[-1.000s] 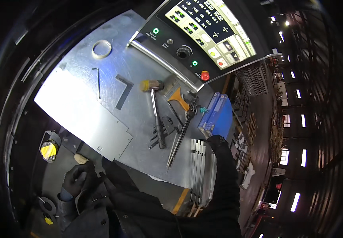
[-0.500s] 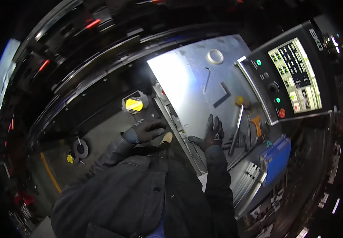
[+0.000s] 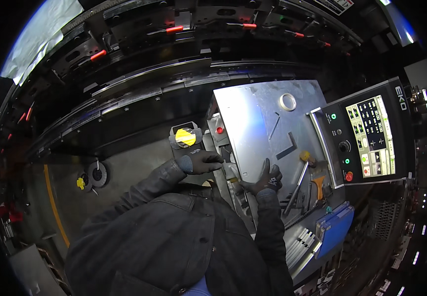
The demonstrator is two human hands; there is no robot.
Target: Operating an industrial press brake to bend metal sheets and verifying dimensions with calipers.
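The desk (image 3: 306,129) bears a sheet (image 3: 239,148); the right hand (image 3: 266,180) lies spread over it, near a hammer (image 3: 302,174); whether the left hand (image 3: 201,162) grips anything, I can't tell.

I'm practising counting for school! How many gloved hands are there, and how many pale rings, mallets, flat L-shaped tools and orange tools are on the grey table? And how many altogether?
Gloved hands: 2
Pale ring: 1
Mallet: 1
Flat L-shaped tool: 1
Orange tool: 1
Total: 6
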